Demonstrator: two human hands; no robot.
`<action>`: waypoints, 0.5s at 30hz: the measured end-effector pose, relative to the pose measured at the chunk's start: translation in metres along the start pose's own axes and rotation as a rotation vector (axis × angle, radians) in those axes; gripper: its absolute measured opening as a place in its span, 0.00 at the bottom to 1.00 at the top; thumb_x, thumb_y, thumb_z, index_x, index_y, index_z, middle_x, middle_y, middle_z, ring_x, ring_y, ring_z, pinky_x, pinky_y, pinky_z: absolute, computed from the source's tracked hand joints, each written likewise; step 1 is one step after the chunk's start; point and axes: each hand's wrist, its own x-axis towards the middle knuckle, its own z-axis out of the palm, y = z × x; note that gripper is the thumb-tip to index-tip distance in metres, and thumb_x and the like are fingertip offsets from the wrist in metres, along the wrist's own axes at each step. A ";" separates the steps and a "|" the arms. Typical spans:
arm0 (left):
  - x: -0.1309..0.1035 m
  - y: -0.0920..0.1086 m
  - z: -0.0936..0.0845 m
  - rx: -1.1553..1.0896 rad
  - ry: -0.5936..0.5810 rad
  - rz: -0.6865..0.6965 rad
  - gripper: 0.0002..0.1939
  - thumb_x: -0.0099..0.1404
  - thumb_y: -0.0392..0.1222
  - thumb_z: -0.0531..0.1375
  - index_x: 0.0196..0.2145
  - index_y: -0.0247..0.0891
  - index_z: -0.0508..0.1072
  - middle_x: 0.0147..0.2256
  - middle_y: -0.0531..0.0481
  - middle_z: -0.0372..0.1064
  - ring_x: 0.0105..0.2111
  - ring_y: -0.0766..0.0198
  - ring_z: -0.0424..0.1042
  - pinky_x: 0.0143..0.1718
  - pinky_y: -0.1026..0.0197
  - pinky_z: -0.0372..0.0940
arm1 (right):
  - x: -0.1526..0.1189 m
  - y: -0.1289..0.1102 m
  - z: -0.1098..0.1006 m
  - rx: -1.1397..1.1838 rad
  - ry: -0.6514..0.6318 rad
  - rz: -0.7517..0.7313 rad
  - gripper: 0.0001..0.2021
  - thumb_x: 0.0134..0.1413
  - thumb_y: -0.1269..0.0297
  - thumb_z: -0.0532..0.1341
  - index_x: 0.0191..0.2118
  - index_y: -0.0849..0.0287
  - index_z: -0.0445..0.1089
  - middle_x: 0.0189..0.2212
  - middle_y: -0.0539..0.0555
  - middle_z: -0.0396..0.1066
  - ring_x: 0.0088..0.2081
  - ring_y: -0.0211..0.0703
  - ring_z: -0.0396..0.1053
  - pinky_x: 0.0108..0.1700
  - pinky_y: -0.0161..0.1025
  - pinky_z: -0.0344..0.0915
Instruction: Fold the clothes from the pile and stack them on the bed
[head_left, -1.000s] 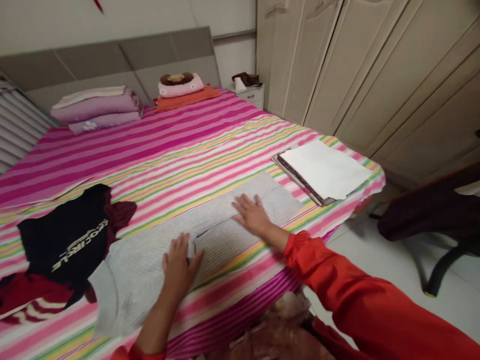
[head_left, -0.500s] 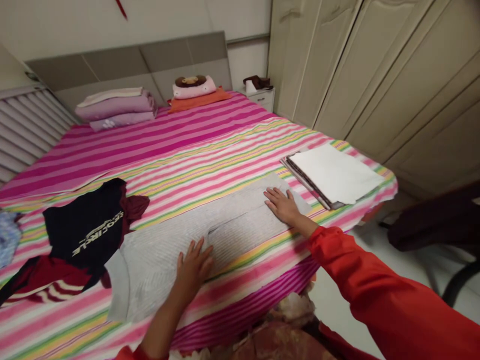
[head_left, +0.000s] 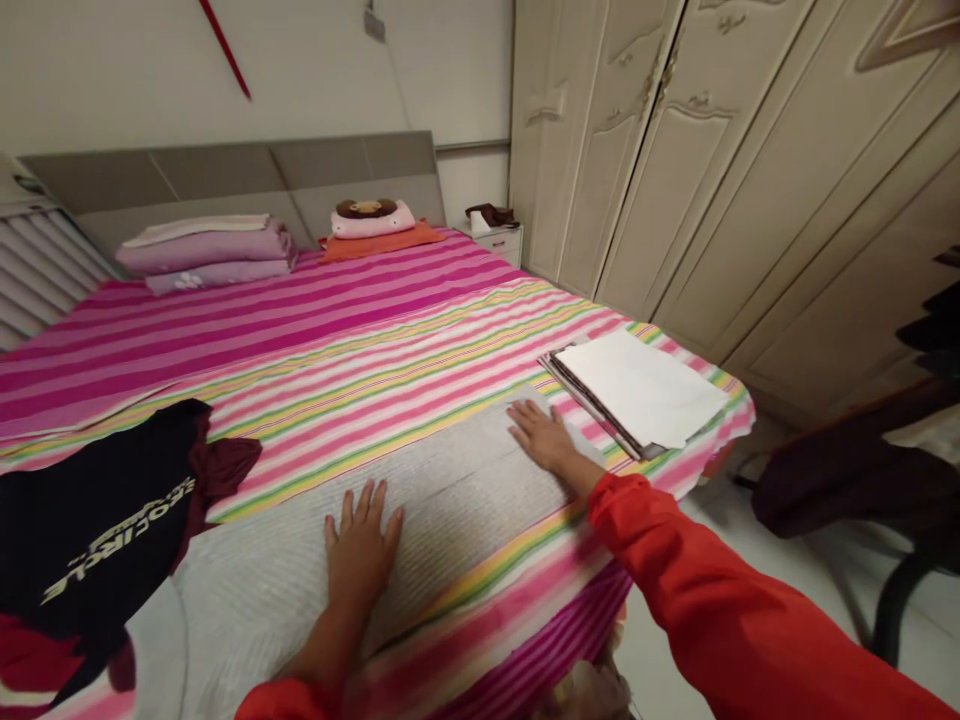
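A light grey ribbed garment (head_left: 442, 500), long and narrow like folded trousers, lies flat across the striped bed, with a smooth band at its left end. My left hand (head_left: 364, 545) rests palm down on its middle, fingers spread. Near the right end, my right hand (head_left: 541, 437) also lies flat on the cloth, fingers stretched out. Neither hand grips anything. A faint lengthwise crease runs between them. Touching the garment's left end is a black T-shirt (head_left: 97, 520) with white lettering and dark red sleeves.
A stack of folded clothes (head_left: 641, 390), white on top, sits by the bed's right edge. Folded purple bedding (head_left: 210, 250) and an orange pillow (head_left: 382, 243) lie near the headboard (head_left: 360, 165). Tall wardrobes (head_left: 652, 180) line the right side.
The view has tilted up and shifted right. My left hand's fingers have spread on the garment, and the dark gap along its crease looks flatter. My right hand stays near the right end.
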 end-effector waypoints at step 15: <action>0.003 -0.018 -0.014 -0.159 -0.031 -0.135 0.25 0.73 0.47 0.44 0.65 0.44 0.60 0.67 0.44 0.54 0.68 0.51 0.50 0.65 0.39 0.49 | 0.005 -0.069 0.031 -0.049 0.049 -0.076 0.29 0.66 0.47 0.43 0.68 0.49 0.55 0.69 0.54 0.52 0.69 0.59 0.45 0.64 0.69 0.45</action>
